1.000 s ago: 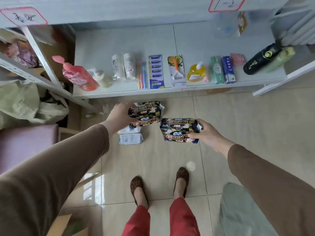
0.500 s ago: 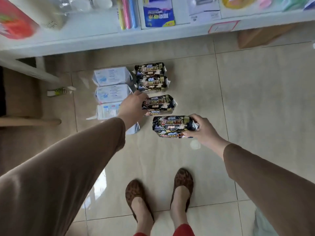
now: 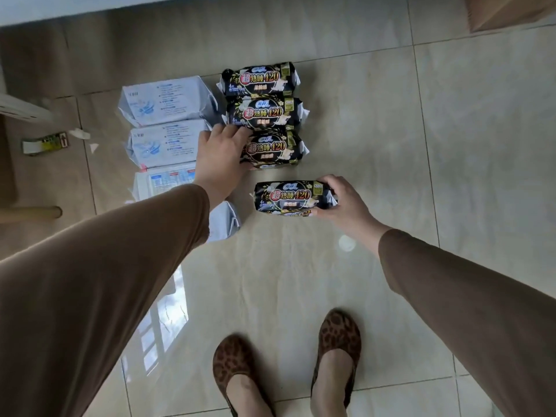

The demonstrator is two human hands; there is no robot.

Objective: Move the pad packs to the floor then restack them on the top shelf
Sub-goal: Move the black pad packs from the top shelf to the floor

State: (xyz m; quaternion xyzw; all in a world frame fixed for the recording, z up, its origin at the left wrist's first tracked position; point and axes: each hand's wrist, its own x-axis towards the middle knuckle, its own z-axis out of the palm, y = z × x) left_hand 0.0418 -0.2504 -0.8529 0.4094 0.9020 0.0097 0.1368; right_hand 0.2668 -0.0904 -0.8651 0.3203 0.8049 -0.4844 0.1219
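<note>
L hand (image 3: 221,158) fingers curling on 3rd black pack (image 3: 275,149); R hand (image 3: 346,203) fingers gripping 4th pack (image 3: 288,197), both on floor (image 3: 421,152); white packs (image 3: 168,121) lying left of the L fingers.

Four black packs (image 3: 261,79) with red and gold print lie flat at frame centre in a column on the tiled floor; the upper three touch, the lowest (image 3: 288,197) sits apart. Left of them, a column of pale blue-white packs (image 3: 167,99) lies flat, the lower ones partly hidden by a sleeve.
</note>
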